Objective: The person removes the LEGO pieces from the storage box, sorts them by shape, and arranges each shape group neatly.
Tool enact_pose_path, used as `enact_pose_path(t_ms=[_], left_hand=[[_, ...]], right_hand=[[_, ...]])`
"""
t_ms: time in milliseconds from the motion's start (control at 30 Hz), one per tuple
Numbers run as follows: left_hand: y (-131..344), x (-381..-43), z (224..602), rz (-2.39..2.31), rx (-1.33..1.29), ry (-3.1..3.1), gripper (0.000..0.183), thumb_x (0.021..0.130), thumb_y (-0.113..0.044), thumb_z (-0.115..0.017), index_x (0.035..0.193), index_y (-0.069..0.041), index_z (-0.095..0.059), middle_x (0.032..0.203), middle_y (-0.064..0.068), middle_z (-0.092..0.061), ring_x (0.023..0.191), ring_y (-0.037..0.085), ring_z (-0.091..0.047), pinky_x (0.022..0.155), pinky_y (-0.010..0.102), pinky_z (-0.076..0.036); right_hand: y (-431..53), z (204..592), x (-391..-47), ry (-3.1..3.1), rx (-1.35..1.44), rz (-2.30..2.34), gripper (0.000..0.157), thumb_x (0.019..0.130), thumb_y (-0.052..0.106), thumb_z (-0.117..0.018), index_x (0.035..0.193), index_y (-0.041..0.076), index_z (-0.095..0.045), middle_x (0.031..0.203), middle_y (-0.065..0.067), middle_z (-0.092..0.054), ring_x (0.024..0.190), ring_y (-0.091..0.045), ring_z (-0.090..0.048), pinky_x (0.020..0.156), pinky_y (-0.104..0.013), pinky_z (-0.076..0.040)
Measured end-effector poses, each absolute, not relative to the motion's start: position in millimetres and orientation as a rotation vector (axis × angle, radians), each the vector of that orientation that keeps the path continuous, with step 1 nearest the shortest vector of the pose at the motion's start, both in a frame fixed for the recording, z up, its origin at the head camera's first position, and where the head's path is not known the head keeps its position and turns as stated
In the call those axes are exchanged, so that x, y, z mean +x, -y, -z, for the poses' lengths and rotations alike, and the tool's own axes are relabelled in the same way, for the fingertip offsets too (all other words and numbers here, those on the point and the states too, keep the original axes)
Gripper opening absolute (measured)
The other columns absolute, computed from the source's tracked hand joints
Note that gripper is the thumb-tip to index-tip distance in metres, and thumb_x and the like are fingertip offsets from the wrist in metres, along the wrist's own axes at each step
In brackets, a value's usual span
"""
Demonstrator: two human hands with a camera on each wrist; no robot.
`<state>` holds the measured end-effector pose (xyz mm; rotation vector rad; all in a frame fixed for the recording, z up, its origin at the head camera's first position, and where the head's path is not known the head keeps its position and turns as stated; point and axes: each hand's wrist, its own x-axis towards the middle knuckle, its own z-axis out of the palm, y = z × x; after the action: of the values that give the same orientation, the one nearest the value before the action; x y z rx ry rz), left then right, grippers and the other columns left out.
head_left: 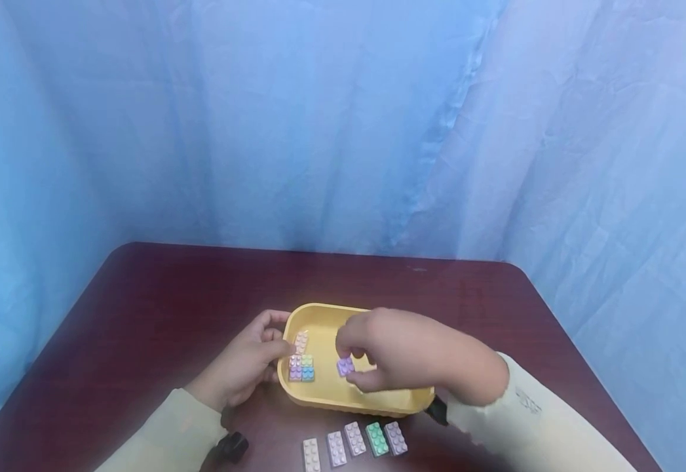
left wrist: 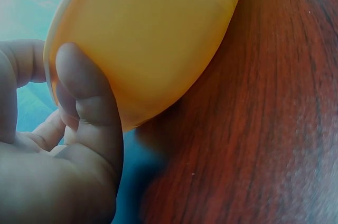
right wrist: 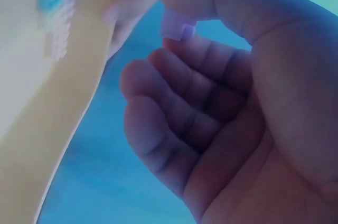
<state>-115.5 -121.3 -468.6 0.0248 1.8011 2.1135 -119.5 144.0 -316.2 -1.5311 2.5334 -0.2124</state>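
My left hand (head_left: 248, 357) grips the left end of a yellow plastic basket (head_left: 325, 398), thumb over the rim and fingers outside, as the left wrist view also shows. Over the basket's middle, my right hand (head_left: 407, 347) pinches a small purple building brick (head_left: 345, 366) between thumb and forefinger. The right wrist view shows that brick (right wrist: 173, 23) at the fingertips, the other fingers loosely curled. Inside the basket's left end lie a pale pink brick (head_left: 301, 341) and a cluster of small bricks (head_left: 301, 369) in pink, yellow, purple and blue.
In front of the basket, a loose row holds a cream brick (head_left: 311, 455), two pale pink bricks, a green brick (head_left: 377, 438) and a mauve brick (head_left: 396, 438). The dark red wooden table (head_left: 201, 282) has blue curtains (head_left: 319, 131) behind and at both sides.
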Motion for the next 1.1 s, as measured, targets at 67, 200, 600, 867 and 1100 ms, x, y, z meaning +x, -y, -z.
enact_pose_path(t_ms=[67, 200, 600, 867, 1100], left_hand=[[122, -115, 469, -2.117, 0.027, -1.800, 0.068, 0.093, -0.001, -0.071, 0.155, -0.007, -0.045, 0.100, 0.010, -0.063, 0.078, 0.022, -0.069, 0.063, 0.033, -0.066], [122, -114, 469, -2.116, 0.039, -1.804, 0.067, 0.094, 0.000, -0.070, 0.155, -0.007, -0.045, 0.099, 0.010, -0.062, 0.076, 0.020, -0.067, 0.061, 0.030, -0.064], [126, -112, 468, -2.105, 0.048, -1.810, 0.068, 0.094, -0.001, -0.070, 0.156, -0.008, -0.045, 0.099, 0.009, -0.061, 0.075, 0.019, -0.063, 0.059, 0.027, -0.061], [128, -112, 470, -2.097, 0.050, -1.815, 0.068, 0.095, -0.001, -0.070, 0.157, -0.009, -0.045, 0.100, 0.010, -0.063, 0.075, 0.018, -0.063, 0.059, 0.026, -0.060], [128, -112, 470, -2.094, 0.059, -1.815, 0.068, 0.095, -0.001, -0.070, 0.158, -0.009, -0.044, 0.100, 0.010, -0.062, 0.074, 0.018, -0.063, 0.059, 0.026, -0.060]], right_hand=[[-146, 316, -104, -2.544, -1.570, 0.186, 0.014, 0.100, 0.025, -0.080, 0.094, 0.023, -0.068, 0.087, 0.015, -0.061, 0.082, 0.000, -0.056, 0.076, -0.017, -0.052], [-150, 321, -77, -2.561, -1.632, 0.121, 0.013, 0.099, 0.027, -0.081, 0.097, 0.026, -0.068, 0.088, 0.019, -0.059, 0.078, 0.005, -0.051, 0.071, -0.010, -0.045], [-151, 359, -34, -2.573, -1.758, 0.024, 0.029, 0.085, 0.026, -0.089, 0.092, 0.031, -0.061, 0.084, 0.025, -0.055, 0.070, 0.010, -0.040, 0.064, -0.006, -0.032], [-142, 384, -25, -2.521, -1.839, 0.037, 0.018, 0.093, 0.032, -0.083, 0.095, 0.036, -0.066, 0.086, 0.028, -0.056, 0.075, 0.014, -0.043, 0.067, -0.002, -0.033], [-140, 403, -26, -2.525, -2.008, -0.130, 0.019, 0.087, 0.034, -0.085, 0.091, 0.034, -0.066, 0.084, 0.026, -0.059, 0.070, 0.015, -0.042, 0.063, -0.001, -0.029]])
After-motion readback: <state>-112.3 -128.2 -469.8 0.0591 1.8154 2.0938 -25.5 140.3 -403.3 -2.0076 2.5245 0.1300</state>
